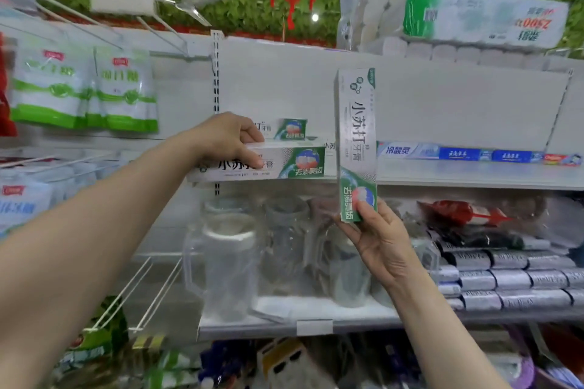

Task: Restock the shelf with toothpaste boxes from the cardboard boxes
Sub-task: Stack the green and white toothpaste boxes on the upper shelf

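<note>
Placing step: left hand (226, 139) grips flat box (278, 164) on the shelf (474, 174) front edge, right hand (377, 238) pinches the bottom of upright box (357, 136) just beside it; next probably seat the flat one, then tip the upright one down.

head-worn, wide-angle | faces forward — onto the shelf (474, 174) | near | only one view

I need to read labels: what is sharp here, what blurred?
Head view: the upright toothpaste box in the right hand reads sharply, the flat toothpaste box held by the left hand nearly so; clear jugs and hanging pouches are smeared; straight lines bend toward the edges.
</note>
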Demonstrator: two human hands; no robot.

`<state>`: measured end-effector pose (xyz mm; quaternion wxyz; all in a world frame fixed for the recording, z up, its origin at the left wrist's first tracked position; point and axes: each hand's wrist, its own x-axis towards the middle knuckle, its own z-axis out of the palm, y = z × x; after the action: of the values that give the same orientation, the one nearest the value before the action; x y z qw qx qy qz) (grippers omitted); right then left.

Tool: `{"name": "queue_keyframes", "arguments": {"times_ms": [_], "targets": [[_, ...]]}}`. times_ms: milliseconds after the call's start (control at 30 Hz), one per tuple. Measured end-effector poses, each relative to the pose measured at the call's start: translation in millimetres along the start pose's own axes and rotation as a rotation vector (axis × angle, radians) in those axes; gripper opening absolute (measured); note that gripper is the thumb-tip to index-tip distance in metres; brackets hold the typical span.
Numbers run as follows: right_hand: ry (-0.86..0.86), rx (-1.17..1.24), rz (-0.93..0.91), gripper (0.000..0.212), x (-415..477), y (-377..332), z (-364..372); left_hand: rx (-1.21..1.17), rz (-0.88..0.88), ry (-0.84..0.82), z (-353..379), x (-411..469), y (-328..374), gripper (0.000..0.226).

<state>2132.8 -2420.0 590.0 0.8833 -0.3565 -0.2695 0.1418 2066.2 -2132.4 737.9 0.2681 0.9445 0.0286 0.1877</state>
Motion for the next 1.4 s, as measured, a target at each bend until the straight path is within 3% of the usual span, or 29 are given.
{"name": "queue_keyframes", "arguments": {"times_ms": [333, 500, 633, 1167, 1233, 1300, 1400], "targets": [[-0.031, 0.045, 0.015, 0.052, 42, -3, -12, 0.056, 0.021, 0.188, -21, 73, 12, 0.050], [-0.072, 0.057, 0.027, 0.083, 61, 4, -15, 0.189, -0.011, 0.191, -9, 108, -8, 0.052], [-0.089, 0.060, 0.028, 0.089, 72, 8, -18, 0.213, -0.028, 0.206, 3, 129, -30, 0.056], [-0.112, 0.045, 0.003, 0.076, 86, 13, -12, 0.446, 0.015, 0.259, 23, 155, -48, 0.053], [-0.091, 0.009, -0.002, 0.062, 86, 11, -7, 0.364, 0.039, 0.277, 15, 148, -44, 0.059], [-0.058, -0.071, -0.009, 0.052, 87, 4, 1, 0.130, 0.100, 0.357, 0, 134, -31, 0.058], [-0.017, -0.259, -0.020, 0.061, 95, -10, 16, -0.223, 0.194, 0.460, -33, 111, -1, 0.058]]}}
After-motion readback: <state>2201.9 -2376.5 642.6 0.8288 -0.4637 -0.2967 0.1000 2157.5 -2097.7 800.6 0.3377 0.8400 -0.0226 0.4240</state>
